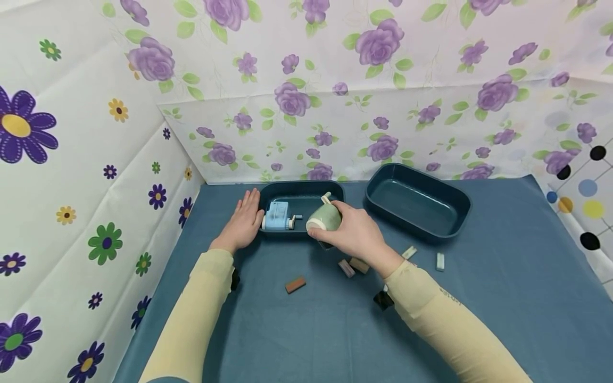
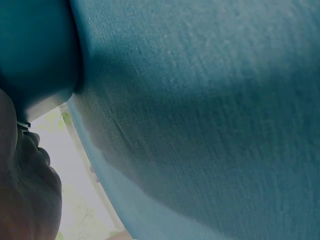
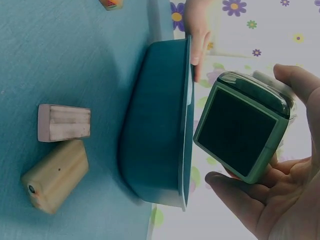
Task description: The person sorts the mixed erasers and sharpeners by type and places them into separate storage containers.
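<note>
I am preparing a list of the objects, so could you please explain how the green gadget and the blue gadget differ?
Colour: the green gadget is pale green, while the blue gadget is light blue.
Place: the green gadget is held in the right hand, while the blue gadget lies inside the left tray.
Shared: both have a small crank-like part sticking out.

Brown block [image 1: 295, 284] on blue cloth [image 1: 306, 340]; rose-print sheet [image 1: 431, 64] behind.
</note>
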`<state>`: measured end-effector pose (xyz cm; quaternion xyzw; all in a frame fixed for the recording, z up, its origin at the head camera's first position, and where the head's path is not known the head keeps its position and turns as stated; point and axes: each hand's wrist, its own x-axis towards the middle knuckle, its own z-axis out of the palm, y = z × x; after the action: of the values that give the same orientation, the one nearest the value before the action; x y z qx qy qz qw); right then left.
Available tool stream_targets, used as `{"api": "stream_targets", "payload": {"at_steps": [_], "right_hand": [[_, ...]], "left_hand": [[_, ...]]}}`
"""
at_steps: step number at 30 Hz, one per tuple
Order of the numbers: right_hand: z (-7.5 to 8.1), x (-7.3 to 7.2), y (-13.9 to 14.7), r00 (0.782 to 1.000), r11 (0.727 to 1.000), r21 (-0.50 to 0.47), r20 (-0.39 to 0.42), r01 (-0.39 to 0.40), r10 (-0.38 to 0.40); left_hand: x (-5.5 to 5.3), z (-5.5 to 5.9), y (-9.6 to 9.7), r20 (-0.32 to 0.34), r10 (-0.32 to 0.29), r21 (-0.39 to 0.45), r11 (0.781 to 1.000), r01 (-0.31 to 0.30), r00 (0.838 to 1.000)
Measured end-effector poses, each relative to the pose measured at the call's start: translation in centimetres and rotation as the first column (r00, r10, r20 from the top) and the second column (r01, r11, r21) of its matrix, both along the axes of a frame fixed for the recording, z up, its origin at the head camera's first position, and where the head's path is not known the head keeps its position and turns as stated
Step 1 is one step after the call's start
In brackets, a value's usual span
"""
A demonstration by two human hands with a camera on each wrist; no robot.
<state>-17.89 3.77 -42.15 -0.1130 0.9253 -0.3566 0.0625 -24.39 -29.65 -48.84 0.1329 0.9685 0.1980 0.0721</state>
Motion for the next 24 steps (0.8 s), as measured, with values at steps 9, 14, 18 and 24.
{"api": "stream_targets", "payload": {"at_steps": [9, 14, 18, 24], "right_hand": [[0.3, -1.0, -0.5, 1.000, 0.999, 0.039, -0.013, 0.013, -0.013], [0.4, -1.4, -0.8, 1.000, 0.999, 0.051, -0.012, 0.018, -0.017], [0.3, -1.6, -1.0, 1.000, 0.999, 0.050, 0.004, 0.019, -0.019], [0.3, -1.8, -1.5, 1.000, 0.998, 0.058, 0.014, 0.022, -0.022]], "left_hand": [[-0.1, -0.1, 0.0, -0.006, -0.002, 0.003, 1.000, 0.002, 1.000], [-0.1, -0.2, 0.0, -0.007, 0.000, 0.003, 1.000, 0.000, 1.000], [-0.1, -0.2, 0.0, -0.011, -0.001, 0.001, 1.000, 0.001, 1.000], [0.0, -0.1, 0.0, -0.013, -0.004, -0.001, 1.000, 0.004, 1.000]]}}
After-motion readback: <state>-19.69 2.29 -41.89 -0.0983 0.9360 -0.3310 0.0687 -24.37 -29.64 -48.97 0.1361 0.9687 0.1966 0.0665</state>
